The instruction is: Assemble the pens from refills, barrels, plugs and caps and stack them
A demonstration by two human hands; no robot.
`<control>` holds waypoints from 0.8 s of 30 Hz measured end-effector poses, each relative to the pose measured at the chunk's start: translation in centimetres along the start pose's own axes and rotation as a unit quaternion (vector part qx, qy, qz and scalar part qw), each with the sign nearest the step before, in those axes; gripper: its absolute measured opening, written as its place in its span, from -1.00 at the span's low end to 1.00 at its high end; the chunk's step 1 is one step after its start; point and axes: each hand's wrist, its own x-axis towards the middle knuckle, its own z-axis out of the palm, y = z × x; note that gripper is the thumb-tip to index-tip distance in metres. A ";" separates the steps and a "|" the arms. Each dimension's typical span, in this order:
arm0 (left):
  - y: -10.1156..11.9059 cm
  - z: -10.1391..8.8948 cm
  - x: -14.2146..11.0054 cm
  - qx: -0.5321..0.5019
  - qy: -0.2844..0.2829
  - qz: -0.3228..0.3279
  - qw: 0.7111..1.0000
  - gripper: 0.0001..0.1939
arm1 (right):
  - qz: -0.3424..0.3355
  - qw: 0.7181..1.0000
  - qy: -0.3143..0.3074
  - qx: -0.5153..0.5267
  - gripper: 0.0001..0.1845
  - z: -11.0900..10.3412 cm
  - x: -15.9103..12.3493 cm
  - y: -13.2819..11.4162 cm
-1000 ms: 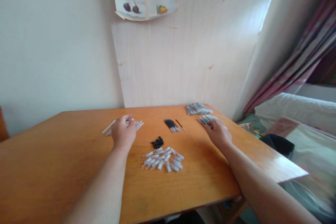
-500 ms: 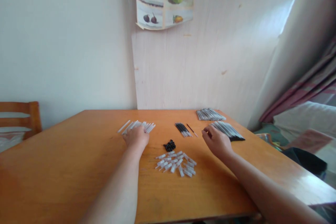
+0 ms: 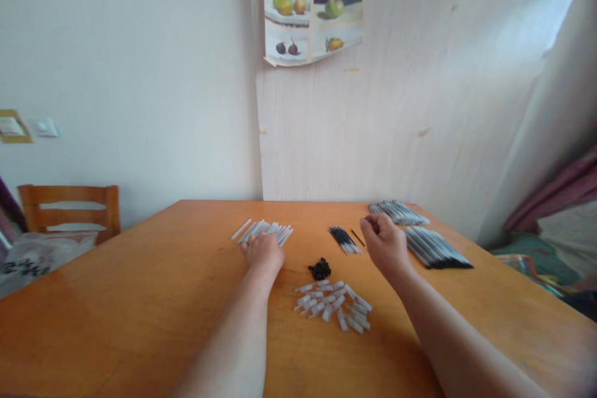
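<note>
My left hand (image 3: pixel 264 252) rests at the near side of a row of white tubes (image 3: pixel 284 233), fingers bent down over them. What those fingertips grip, if anything, is hidden. To the right, my right hand (image 3: pixel 385 241) is raised over the table with its fingers curled together; anything in them is too small to make out. Just left of it are a small row of black sticks with pale tips (image 3: pixel 344 239) and one separate dark stick (image 3: pixel 358 237). Nearer me lie a heap of small black pieces (image 3: pixel 320 269) and a scatter of translucent caps with thin tips (image 3: pixel 328 306).
Two bundles of grey, black-ended pen-like sticks, one at the back (image 3: pixel 398 212) and one closer (image 3: pixel 436 249), lie on the right of the wooden table (image 3: pixel 140 298). A wooden chair (image 3: pixel 69 193) stands at the left. Fruit pictures (image 3: pixel 312 25) hang on the wall.
The view has swung left and up. Relative to the table, my right hand has moved left toward the separate dark stick, and its fingers have curled tighter. My left hand stays at the white tubes.
</note>
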 end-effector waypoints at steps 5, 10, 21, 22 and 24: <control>0.7 -0.6 -0.4 0.015 -0.024 0.011 1.000 -0.83 | -0.001 0.998 -0.042 -0.041 -0.65 0.6 -0.5 2.1; 1.1 -0.6 -0.3 0.026 -0.030 0.024 0.999 -0.82 | 0.010 0.997 -0.053 -0.061 -0.67 0.6 0.0 3.1; 3.8 -1.1 -1.5 -0.359 -0.107 0.181 0.910 -0.87 | -0.176 0.966 -0.170 -0.083 -0.40 2.0 -1.4 1.9; 4.2 -1.4 -1.8 -0.393 -0.118 0.182 0.894 -0.86 | -0.189 0.963 -0.174 -0.085 -0.42 2.0 -1.4 1.9; 4.7 -2.0 -2.1 -0.454 -0.135 0.164 0.865 -0.84 | -0.209 0.955 -0.191 -0.090 -0.53 1.8 -1.4 1.7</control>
